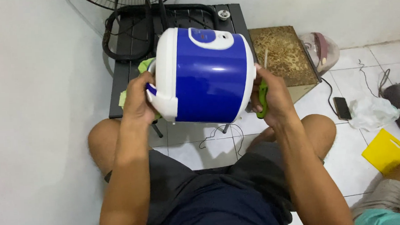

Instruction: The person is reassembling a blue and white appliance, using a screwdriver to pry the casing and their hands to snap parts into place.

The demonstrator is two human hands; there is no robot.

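A blue and white rice cooker (207, 76) lies on its side above my lap, lid end to the left. My left hand (138, 98) grips its white lid end and hinge. At the cooker's right end, my right hand (271, 98) holds a green-handled screwdriver (263, 96), whose thin metal shaft points up along the cooker's base. A green cloth (145, 65) shows behind the cooker near my left hand.
A low black slatted table (125, 57) stands in front with a black hose and a fan base on it. Beside it is a brown-topped box (283, 55). On the tiled floor to the right lie a phone (342, 107), a white bag (371, 111), a yellow board (386, 150). Another person's knee (399, 194) is at the bottom right.
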